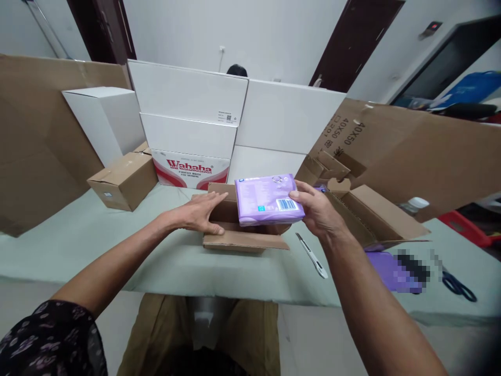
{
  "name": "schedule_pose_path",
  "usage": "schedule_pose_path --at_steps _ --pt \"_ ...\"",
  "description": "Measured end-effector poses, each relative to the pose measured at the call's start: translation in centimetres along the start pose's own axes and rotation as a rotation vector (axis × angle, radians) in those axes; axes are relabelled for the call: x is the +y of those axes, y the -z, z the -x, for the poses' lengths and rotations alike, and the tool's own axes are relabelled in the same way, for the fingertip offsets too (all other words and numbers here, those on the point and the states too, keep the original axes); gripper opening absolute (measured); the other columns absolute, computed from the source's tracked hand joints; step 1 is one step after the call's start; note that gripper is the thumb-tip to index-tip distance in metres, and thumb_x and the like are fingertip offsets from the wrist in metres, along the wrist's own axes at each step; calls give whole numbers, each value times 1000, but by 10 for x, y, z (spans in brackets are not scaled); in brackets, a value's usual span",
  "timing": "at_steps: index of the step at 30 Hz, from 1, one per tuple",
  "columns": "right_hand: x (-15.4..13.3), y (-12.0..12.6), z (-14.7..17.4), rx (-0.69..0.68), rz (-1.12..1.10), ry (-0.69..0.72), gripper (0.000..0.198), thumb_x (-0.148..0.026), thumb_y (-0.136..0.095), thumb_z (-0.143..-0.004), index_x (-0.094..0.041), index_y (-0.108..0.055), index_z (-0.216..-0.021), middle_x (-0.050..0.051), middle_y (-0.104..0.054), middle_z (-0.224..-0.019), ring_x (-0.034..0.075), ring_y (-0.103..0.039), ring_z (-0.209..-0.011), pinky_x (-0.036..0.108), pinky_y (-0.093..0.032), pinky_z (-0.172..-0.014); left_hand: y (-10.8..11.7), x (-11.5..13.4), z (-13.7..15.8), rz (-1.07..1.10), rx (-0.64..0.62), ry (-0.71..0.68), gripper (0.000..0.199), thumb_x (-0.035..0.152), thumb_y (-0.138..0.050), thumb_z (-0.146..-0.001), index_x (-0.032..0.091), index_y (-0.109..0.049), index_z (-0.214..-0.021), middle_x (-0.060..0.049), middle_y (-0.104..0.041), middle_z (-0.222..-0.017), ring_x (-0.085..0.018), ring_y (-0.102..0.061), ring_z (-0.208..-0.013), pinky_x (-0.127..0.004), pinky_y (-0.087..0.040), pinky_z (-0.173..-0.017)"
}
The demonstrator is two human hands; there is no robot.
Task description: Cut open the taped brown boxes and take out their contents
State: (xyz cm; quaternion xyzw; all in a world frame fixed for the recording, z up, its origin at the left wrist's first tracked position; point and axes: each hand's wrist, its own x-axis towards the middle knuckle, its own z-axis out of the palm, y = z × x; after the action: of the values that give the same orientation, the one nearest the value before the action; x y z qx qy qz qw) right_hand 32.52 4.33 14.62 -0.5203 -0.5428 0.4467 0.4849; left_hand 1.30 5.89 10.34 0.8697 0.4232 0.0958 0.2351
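A purple packet (269, 200) with a barcode label hangs just above a small open cardboard box (245, 232) near the worktop's (97, 235) front edge. The right hand (319, 211) grips the packet's right end, thumb on top. The left hand (199, 214) lies flat, fingers spread, pressing on the box's left flap. A white utility knife (312, 256) lies just right of the box. Further right sit a larger open carton (371, 214), another purple packet (385, 269) and scissors (457, 284). Toward the back edge stand a closed brown box (123, 180), a Wahaha carton (190, 169) and white boxes (188, 96).
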Motion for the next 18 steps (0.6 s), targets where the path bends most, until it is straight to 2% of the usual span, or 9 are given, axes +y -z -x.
schedule_pose_path --at_steps 2,4,6,8,11,13,15,18 --pt "0 -2 1 -6 -72 -25 63 -47 -80 -57 -20 -64 -111 6 -73 -98 22 -68 -82 35 -53 -73 2 5 4 272 110 1 101 55 -69 -79 19 -27 -164 -20 -37 -167 -41 -33 -155 -57 -31 -122" --pt "0 -4 1 -5 -123 -42 56 -47 -80 -58 -20 -65 -105 5 -73 -95 21 -67 -82 34 -54 -72 4 14 6 624 201 45 93 45 -69 -81 18 -31 -162 -20 -51 -157 -36 -46 -147 -52 -38 -118" --pt "0 -5 1 1 -147 -39 49 -49 -78 -61 -21 -64 -98 5 -73 -94 22 -68 -84 33 -55 -71 6 26 6 954 245 103 94 44 -71 -79 15 -32 -160 -22 -62 -144 -34 -59 -135 -51 -45 -112" --pt "0 -9 1 13 -154 -30 46 -50 -78 -62 -21 -63 -95 5 -73 -93 22 -69 -85 33 -56 -71 5 40 3 1171 246 121 93 52 -73 -79 15 -36 -156 -21 -70 -129 -32 -69 -117 -51 -53 -102" --pt "1 -17 1 4 -144 -37 49 -50 -81 -64 -21 -62 -98 6 -75 -94 23 -71 -87 33 -58 -72 1 56 -2 1307 241 131 81 61 -79 -76 18 -53 -140 -16 -75 -114 -28 -74 -95 -46 -59 -86" --pt "3 -21 3 -51 -117 -38 52 -54 -82 -67 -21 -63 -102 7 -76 -98 24 -72 -90 34 -59 -75 -4 59 -7 1359 284 174 65 54 -85 -71 18 -63 -121 -13 -76 -107 -25 -74 -86 -42 -61 -78" --pt "6 -21 5 -102 -92 -41 57 -64 -76 -73 -20 -62 -107 10 -76 -102 25 -73 -94 37 -60 -80 -6 57 -12 1412 334 237 49 43 -87 -71 17 -67 -107 -10 -77 -99 -23 -73 -81 -40 -62 -73" --pt "11 -12 13 -64 10 -2 65 -74 -61 -82 -19 -61 -117 15 -75 -116 27 -72 -107 40 -59 -89 -4 48 -17 1467 395 310 33 35 -82 -74 17 -67 -98 -8 -76 -88 -23 -71 -75 -39 -63 -67"
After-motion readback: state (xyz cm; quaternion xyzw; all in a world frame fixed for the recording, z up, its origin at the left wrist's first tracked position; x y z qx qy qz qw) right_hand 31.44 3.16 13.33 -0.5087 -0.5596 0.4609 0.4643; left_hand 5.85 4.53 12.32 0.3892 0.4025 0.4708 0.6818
